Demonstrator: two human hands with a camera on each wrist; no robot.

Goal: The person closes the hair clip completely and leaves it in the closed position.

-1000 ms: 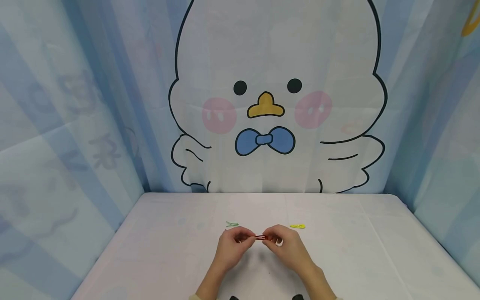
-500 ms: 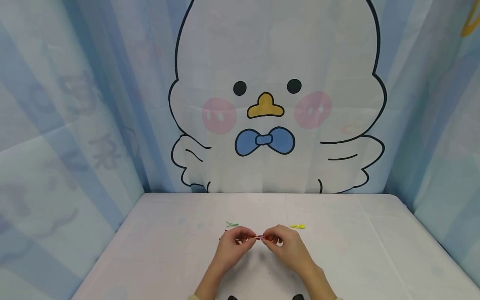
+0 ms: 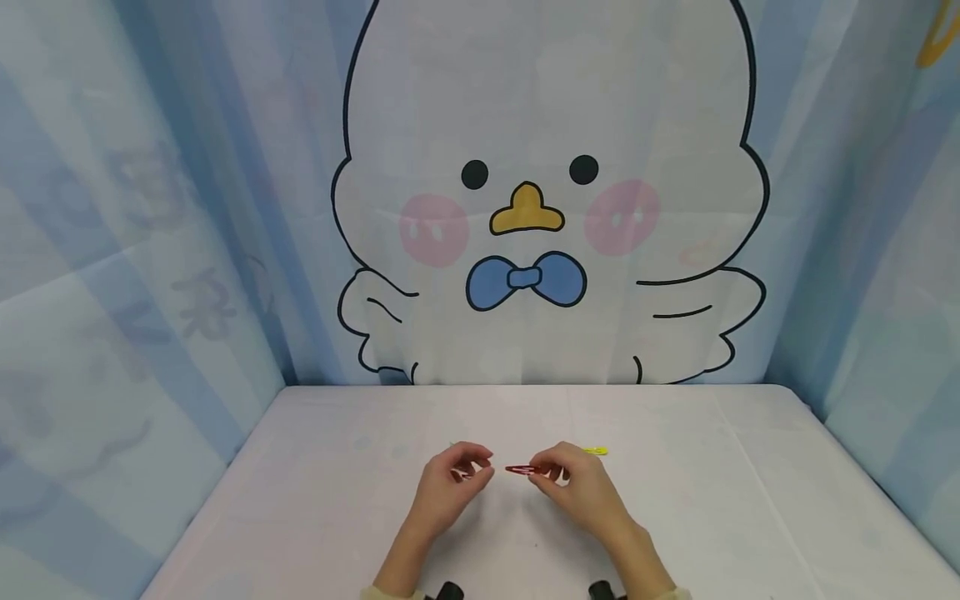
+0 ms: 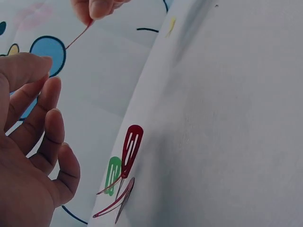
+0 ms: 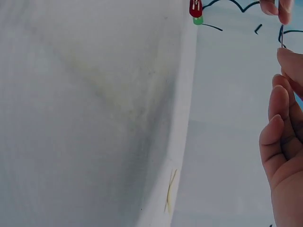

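A dark red snap hair clip (image 3: 517, 470) is pinched at its right end between the thumb and forefinger of my right hand (image 3: 581, 492). It points left, above the table. My left hand (image 3: 448, 492) is just left of the clip's free end, apart from it, with loosely bent fingers and nothing held. In the left wrist view the clip (image 4: 77, 38) shows edge-on as a thin line. Beyond the left hand, a flat red clip (image 4: 132, 149), other red clips (image 4: 113, 203) and a green clip (image 4: 112, 172) lie on the table.
A yellow hair clip (image 3: 596, 451) lies behind my right hand; its prongs look spread in the right wrist view. The white-covered table (image 3: 735, 500) ends at a curtain (image 3: 555, 350) printed with a cartoon bird.
My left hand has let go of the red clip and moved left and slightly back. My right hand still pinches the clip, whose left end is now free.
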